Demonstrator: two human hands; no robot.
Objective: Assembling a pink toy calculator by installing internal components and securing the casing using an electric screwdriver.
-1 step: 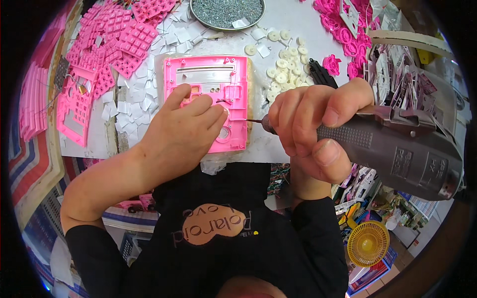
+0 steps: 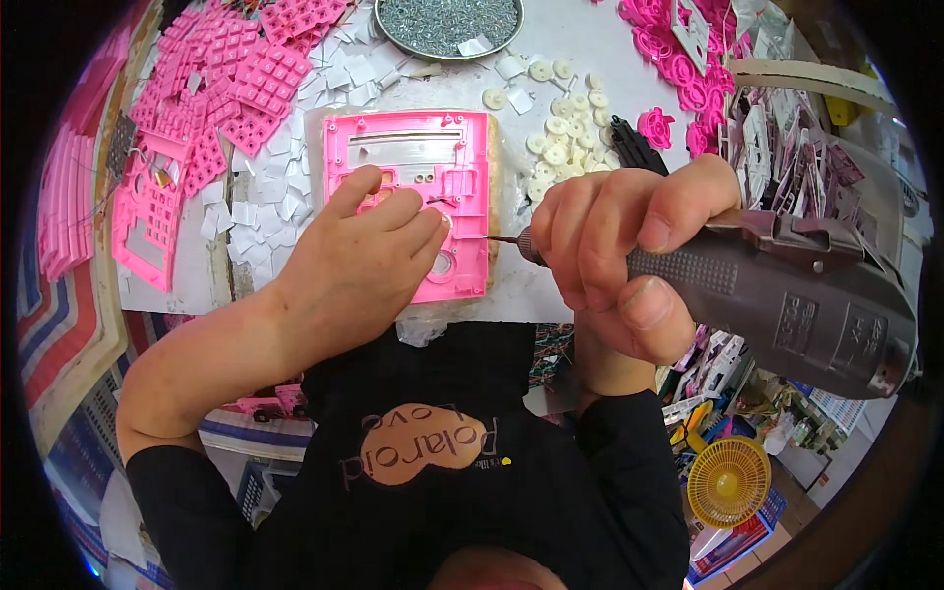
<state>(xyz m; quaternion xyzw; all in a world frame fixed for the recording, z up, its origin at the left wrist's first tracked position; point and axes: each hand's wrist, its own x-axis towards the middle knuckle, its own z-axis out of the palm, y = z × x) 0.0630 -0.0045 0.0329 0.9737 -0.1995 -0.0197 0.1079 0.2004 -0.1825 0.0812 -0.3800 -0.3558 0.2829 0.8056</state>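
A pink plastic casing [image 2: 475, 197] lies with its hollow, ribbed inside facing up on a plastic-wrapped pad [image 2: 500, 187]. Over its lower left part is my left hand [image 2: 369, 251], fingers bent and drawn together. Its thumb and fingertips are mostly hidden, so what they pinch cannot be made out. My right hand [image 2: 629, 246] is wrapped round a dark grey electric screwdriver [image 2: 787, 305], held sideways. The thin bit [image 2: 501, 239] points left, its tip over the right side of the casing; whether it touches cannot be told.
Pink keypads [image 2: 265, 79] and white square pieces [image 2: 265, 211] are heaped at the left. A round metal tray of screws [image 2: 447, 25] stands at the back. Cream plastic wheels [image 2: 560, 128], black parts [image 2: 637, 146] and pink rings [image 2: 678, 69] lie right. A yellow basket [image 2: 728, 482] sits low right.
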